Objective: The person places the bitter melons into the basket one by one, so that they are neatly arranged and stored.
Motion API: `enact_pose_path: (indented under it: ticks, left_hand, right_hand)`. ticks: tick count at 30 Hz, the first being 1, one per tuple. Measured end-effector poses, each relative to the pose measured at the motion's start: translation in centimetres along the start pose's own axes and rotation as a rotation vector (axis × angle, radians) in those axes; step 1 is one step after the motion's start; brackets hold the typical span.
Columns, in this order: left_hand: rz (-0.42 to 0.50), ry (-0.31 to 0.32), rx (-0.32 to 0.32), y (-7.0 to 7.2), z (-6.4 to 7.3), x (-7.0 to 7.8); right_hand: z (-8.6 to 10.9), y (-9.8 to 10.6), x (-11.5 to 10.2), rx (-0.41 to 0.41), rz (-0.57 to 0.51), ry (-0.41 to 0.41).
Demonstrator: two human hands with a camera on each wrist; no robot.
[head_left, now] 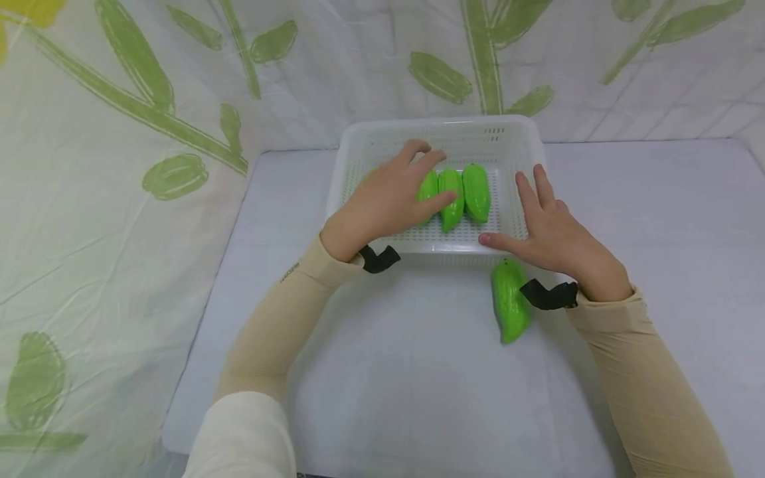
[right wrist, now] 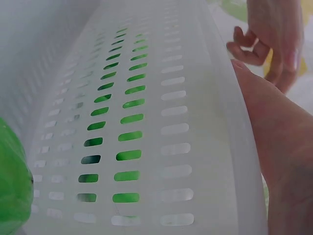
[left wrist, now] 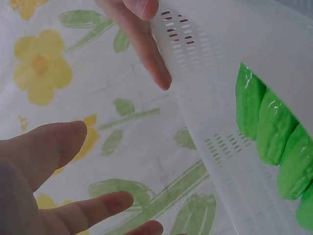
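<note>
A white perforated basket point(head_left: 442, 245) stands at the back of the table, holding several glossy, bright green, bumpy gourd-like pieces point(head_left: 476, 192) lying side by side. My left hand point(head_left: 388, 196) hovers above them with its fingers spread, hiding some from the head view. At the basket's front right corner is my right hand point(head_left: 558, 236), thumb over the rim and fingers straight along the right side; whether it touches is unclear. One more green gourd-like piece point(head_left: 510, 302) lies on the table before the basket, beside the right wrist. The left wrist view shows the row of green pieces point(left wrist: 276, 127) inside.
The table point(head_left: 406, 372) has a pale cover. Behind and to the left hangs a white sheet point(head_left: 346, 60) with printed green leaves and yellow flowers. Black straps point(head_left: 379, 259) sit at both wrists.
</note>
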State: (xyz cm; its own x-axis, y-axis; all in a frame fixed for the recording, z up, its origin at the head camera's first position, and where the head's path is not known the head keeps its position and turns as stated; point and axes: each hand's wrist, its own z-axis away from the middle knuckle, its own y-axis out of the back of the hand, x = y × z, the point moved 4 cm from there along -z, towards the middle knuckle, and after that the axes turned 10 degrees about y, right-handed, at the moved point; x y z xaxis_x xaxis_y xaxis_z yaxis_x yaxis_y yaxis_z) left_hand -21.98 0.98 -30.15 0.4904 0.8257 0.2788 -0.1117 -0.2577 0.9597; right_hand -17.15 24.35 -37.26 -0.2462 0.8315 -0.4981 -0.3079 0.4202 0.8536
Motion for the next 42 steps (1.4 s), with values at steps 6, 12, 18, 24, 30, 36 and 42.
enact_pose_path:
  ticks: [6,12,18,24,30,36,42]
  left_hand:
    - [0.036,0.081,0.055,0.4,2.0,-2.4]
    - [0.076,0.124,0.15,0.4,3.7,-5.4]
    - [0.111,0.109,0.198,-0.9,4.8,-7.5]
    - [0.145,0.138,0.197,-2.4,5.9,-9.0]
    - [0.169,0.182,0.163,-3.6,6.2,-10.0]
    - [0.137,0.206,0.147,-4.7,6.2,-10.7]
    - [0.088,0.204,0.161,-5.0,6.3,-10.7]
  right_hand:
    - [-0.2,0.0,-0.1,0.009,0.004,0.013]
    - [-0.2,-0.1,-0.3,-0.013,-0.007,0.008]
    - [0.0,-0.2,-0.1,-0.026,-0.011,-0.009]
    - [0.0,-0.2,0.1,-0.02,-0.004,-0.014]
    - [0.1,0.0,0.1,-0.017,0.005,-0.018]
    - [0.1,0.0,-0.2,-0.024,0.003,-0.022]
    - [0.1,0.0,-0.3,-0.011,0.0,-0.015]
